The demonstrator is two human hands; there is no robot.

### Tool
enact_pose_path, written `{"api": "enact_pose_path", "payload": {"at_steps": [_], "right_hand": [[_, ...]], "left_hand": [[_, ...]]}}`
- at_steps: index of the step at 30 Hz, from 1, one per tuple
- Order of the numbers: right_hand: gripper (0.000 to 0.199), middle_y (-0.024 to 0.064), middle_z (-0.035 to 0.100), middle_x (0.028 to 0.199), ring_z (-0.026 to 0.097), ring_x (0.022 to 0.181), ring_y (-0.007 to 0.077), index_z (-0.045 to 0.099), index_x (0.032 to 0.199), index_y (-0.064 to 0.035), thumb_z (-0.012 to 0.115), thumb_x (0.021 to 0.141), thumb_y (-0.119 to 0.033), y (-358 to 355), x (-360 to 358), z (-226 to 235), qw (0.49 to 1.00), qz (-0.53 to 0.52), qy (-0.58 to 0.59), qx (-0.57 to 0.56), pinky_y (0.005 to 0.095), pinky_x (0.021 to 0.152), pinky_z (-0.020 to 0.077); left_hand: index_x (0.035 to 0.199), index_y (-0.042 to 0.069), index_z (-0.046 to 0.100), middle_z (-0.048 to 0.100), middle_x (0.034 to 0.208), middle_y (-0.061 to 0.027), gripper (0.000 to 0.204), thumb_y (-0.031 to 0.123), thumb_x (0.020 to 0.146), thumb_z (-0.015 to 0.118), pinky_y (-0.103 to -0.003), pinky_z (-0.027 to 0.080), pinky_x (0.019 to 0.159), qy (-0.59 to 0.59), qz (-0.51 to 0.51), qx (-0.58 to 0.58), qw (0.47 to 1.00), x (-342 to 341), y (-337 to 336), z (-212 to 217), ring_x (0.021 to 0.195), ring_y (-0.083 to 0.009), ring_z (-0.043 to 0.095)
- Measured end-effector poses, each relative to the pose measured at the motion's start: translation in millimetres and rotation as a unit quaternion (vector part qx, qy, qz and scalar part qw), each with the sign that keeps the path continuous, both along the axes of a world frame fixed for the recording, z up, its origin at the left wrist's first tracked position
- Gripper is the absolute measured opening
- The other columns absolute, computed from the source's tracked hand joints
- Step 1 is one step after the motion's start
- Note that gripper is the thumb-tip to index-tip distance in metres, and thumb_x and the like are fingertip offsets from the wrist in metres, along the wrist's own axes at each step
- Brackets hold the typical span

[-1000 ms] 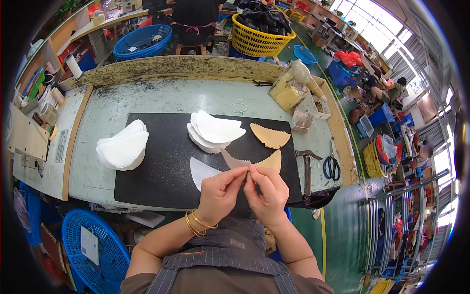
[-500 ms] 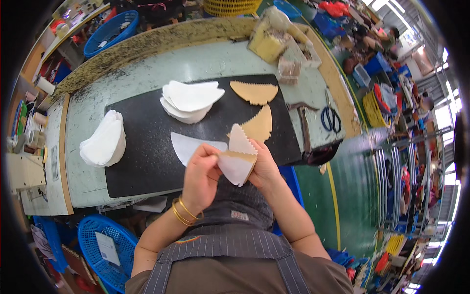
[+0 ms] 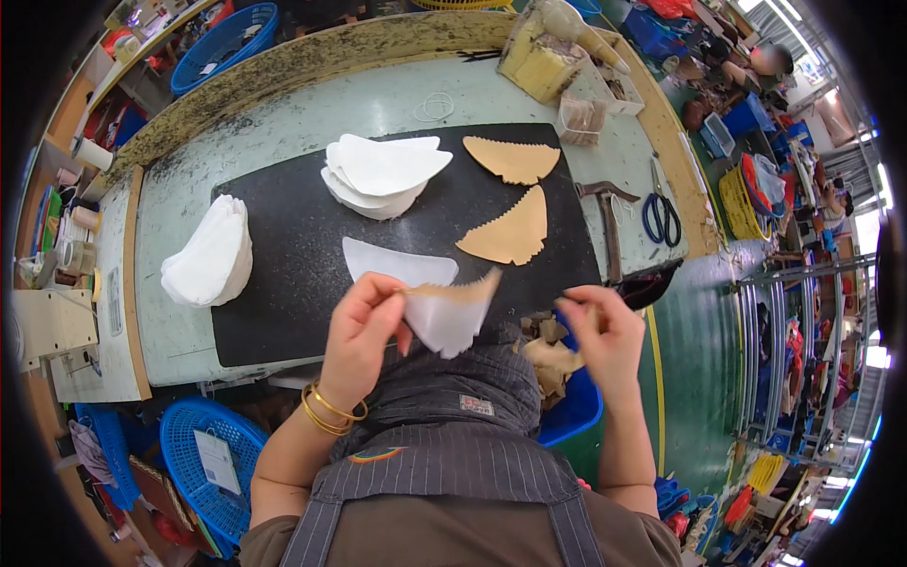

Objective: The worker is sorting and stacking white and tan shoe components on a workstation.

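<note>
My left hand (image 3: 361, 333) pinches the corner of a scalloped piece (image 3: 446, 319), tan along its toothed edge and white on the face turned to me. It hangs over the front of the black mat (image 3: 283, 331). To the right, apart from it, my right hand (image 3: 612, 342) has its fingers curled together; whatever they may hold is too small to make out. Just beyond the left hand lies a single white curved piece (image 3: 397, 263). Two tan toothed pieces (image 3: 510, 159) rest at the mat's right side. White pieces form a fanned stack (image 3: 383, 175) and another stack (image 3: 210, 253) at the left.
A blue bin (image 3: 588, 408) with tan scraps (image 3: 553, 364) stands below the table's front edge. A hammer (image 3: 609, 222) and dark-handled scissors (image 3: 661, 217) lie at the right. A yellowish block (image 3: 539, 61) sits at the back; a blue basket (image 3: 203, 463) is low at left.
My right hand has let go of the scalloped piece and moved right, near the blue bin. The left hand still holds the piece, slightly farther left. The view has shifted a little.
</note>
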State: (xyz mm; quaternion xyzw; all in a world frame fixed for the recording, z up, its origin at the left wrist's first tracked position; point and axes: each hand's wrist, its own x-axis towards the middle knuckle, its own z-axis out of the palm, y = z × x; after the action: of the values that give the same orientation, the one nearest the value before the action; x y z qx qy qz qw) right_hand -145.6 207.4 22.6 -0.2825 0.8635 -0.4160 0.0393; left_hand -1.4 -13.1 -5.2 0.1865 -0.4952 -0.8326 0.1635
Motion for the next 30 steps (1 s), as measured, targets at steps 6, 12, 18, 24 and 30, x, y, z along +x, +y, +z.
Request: {"api": "enact_pose_path", "payload": {"at_steps": [6, 12, 18, 24, 30], "right_hand": [[0.021, 0.0076, 0.064, 0.090, 0.065, 0.065, 0.0205, 0.065, 0.099, -0.0030, 0.067, 0.078, -0.006, -71, 20, -2, 0.951, 0.238, 0.163, -0.112, 0.0298, 0.051, 0.0507], [0.021, 0.0083, 0.064, 0.085, 0.064, 0.061, 0.0220, 0.065, 0.096, -0.0021, 0.068, 0.076, -0.006, -69, 23, 2, 0.950, 0.236, 0.184, -0.089, 0.0292, 0.050, 0.0499], [0.012, 0.0065, 0.065, 0.078, 0.062, 0.060, 0.0130, 0.065, 0.092, 0.0005, 0.063, 0.080, -0.003, -58, 24, -13, 0.979, 0.149, 0.004, -0.141, 0.0249, 0.051, 0.0480], [0.018, -0.0006, 0.051, 0.061, 0.031, 0.036, 0.0047, 0.052, 0.090, -0.0057, 0.041, 0.095, -0.019, -27, -5, -29, 0.691, -0.035, -0.631, -0.350, 0.0200, 0.038, 0.0270], [0.023, -0.0077, 0.036, 0.051, 0.029, 0.034, -0.0013, 0.045, 0.075, -0.0073, 0.047, 0.091, -0.024, 31, 6, 2, 0.720, 0.035, -0.646, -0.252, 0.0159, 0.036, 0.0245]], "left_hand": [[0.100, -0.001, 0.055, 0.060, 0.077, -0.0052, 0.010, 0.004, 0.093, 0.050, -0.022, 0.045, 0.058, -0.026, -0.026, -0.309, 0.950, -6, 20, 14, 0.065, -0.0073, 0.056], [0.101, 0.000, 0.056, 0.059, 0.080, -0.0100, 0.012, -0.001, 0.089, 0.052, -0.029, 0.048, 0.059, -0.025, -0.039, -0.449, 0.892, -13, 22, 18, 0.066, -0.0195, 0.060], [0.099, -0.001, 0.056, 0.060, 0.084, -0.0103, 0.011, -0.003, 0.089, 0.052, -0.027, 0.049, 0.062, -0.014, -0.054, -0.437, 0.898, -14, 32, 16, 0.069, -0.0167, 0.061], [0.089, 0.001, 0.053, 0.060, 0.085, -0.0082, 0.010, 0.002, 0.087, 0.044, -0.028, 0.047, 0.076, -0.009, -0.064, -0.034, 0.997, -23, 24, -4, 0.083, -0.0131, 0.058], [0.077, 0.004, 0.048, 0.053, 0.073, -0.0075, 0.016, 0.016, 0.081, 0.038, -0.027, 0.044, 0.066, 0.005, 0.030, 0.217, 0.976, 0, -20, -15, 0.065, -0.0152, 0.050]]}}
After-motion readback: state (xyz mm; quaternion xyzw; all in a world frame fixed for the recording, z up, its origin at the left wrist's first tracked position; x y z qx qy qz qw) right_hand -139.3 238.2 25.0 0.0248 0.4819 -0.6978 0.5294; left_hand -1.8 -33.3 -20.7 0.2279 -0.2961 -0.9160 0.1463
